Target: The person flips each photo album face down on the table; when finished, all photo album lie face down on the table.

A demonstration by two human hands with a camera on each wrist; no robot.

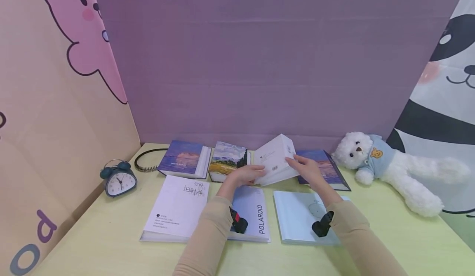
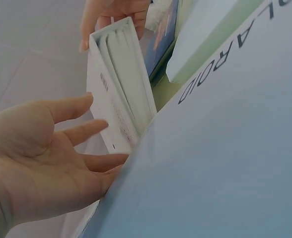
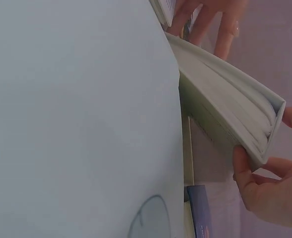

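A thick white photo album is tilted up at the back of the table, a barcode on its outward cover. My right hand grips it by the right edge; in the right wrist view the thumb and fingers pinch its corner. At its lower left, my left hand has its fingers extended close against the cover. The left wrist view shows that palm turned up and the fingers spread beside the album. Below the hands lie a blue POLAROID album and a pale blue album.
A white album lies front left. Along the back are a purple-blue book, a landscape-painting book and another purple-blue book. An alarm clock and black headband sit left, a white teddy bear right.
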